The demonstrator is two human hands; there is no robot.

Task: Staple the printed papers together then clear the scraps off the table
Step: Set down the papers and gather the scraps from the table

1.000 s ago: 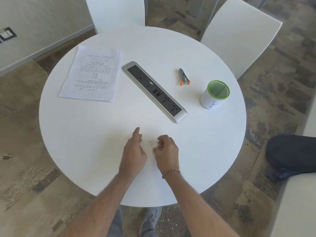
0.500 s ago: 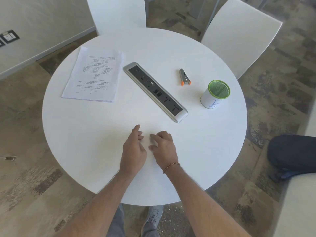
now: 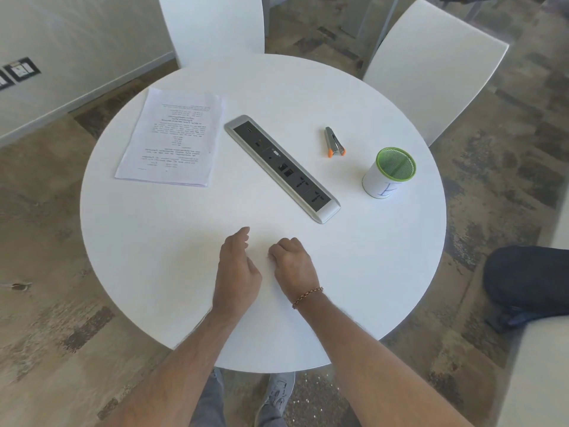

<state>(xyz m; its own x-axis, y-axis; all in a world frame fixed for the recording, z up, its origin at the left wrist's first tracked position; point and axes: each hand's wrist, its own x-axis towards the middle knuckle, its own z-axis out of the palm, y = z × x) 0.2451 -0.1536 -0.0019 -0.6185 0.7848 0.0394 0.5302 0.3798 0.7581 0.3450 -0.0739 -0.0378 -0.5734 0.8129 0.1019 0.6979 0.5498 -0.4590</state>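
The printed papers (image 3: 172, 140) lie in a stack at the table's far left. A small grey stapler with orange tips (image 3: 334, 144) lies at the far right, away from both hands. Near the front edge of the round white table (image 3: 154, 241) my left hand (image 3: 237, 269) rests on its side, fingers loosely curved and holding nothing. My right hand (image 3: 294, 266), with a bracelet on its wrist, is curled into a fist just right of it. No scraps show on the table between my hands; the fist hides whatever is inside.
A silver power socket strip (image 3: 281, 167) runs diagonally across the table's middle. A white cup with a green mesh insert (image 3: 389, 172) stands at the right. Two white chairs (image 3: 431, 66) stand behind the table. A dark bag (image 3: 526, 278) lies on the floor at right.
Small scraps lay between my hands a second ago. My right fingers reached over them, then curled into a fist, and the scraps no longer show. My left hand barely moved.
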